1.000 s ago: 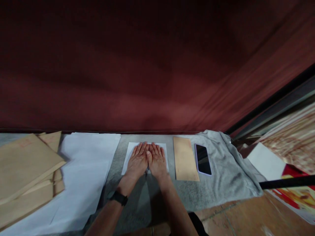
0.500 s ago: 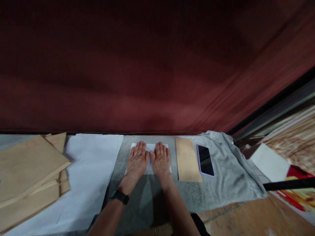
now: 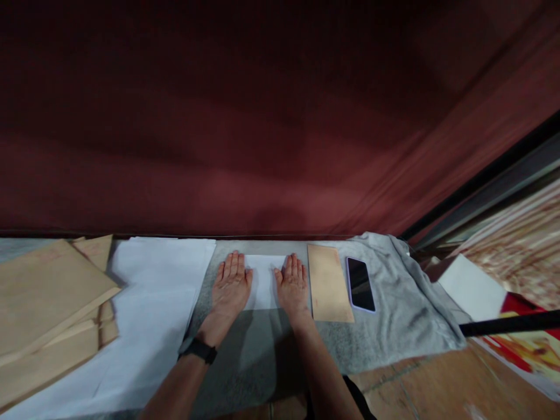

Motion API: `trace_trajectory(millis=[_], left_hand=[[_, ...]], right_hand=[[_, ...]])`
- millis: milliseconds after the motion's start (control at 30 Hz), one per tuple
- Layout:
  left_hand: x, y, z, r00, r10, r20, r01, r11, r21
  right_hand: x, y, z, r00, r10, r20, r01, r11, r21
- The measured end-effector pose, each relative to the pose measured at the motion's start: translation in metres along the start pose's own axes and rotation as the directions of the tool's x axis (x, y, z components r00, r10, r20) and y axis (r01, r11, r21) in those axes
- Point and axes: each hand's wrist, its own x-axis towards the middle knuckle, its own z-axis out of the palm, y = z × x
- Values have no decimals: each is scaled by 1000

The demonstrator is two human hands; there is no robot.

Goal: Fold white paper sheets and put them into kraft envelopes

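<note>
A small white sheet of paper point(image 3: 263, 283), perhaps folded, lies flat in front of me on a grey cloth. My left hand point(image 3: 231, 283) rests palm down over its left edge, fingers stretched out. Over the right edge lies my right hand point(image 3: 292, 286), also flat, its thumb a little apart from the fingers. Neither hand grips anything. Both palms hide the side edges of the paper. A dark watch band point(image 3: 199, 350) is on my left wrist. Just right of my right hand lies a brown envelope point(image 3: 330, 284).
A phone point(image 3: 361, 284) lies right of the envelope on the grey cloth point(image 3: 394, 321). At left, large white sheets point(image 3: 161, 303) lie under several brown envelopes point(image 3: 48, 297). A dark red curtain point(image 3: 271, 146) hangs behind. Tiled floor point(image 3: 420, 379) shows at lower right.
My hands have slid apart, the left one leftward and the right one slightly rightward, uncovering the middle of the white paper. The view has shifted slightly.
</note>
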Motion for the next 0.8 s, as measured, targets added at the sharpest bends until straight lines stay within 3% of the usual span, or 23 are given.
trace_trajectory(millis=[233, 567, 700, 800], left_hand=[[-1, -5, -3, 997, -73, -17, 73, 997, 17], [-3, -16, -13, 994, -82, -77, 82, 997, -4], [-2, -23, -28, 996, -88, -15, 86, 994, -72], [0, -30, -36, 987, -149, 58, 157, 970, -187]], right_hand=[[-2, 5, 3, 1000, 15, -26, -15, 1000, 2], [-6, 7, 0, 998, 38, -47, -37, 999, 20], [-10, 1, -3, 997, -51, -56, 54, 997, 53], [-19, -11, -10, 988, -156, -3, 155, 980, 121]])
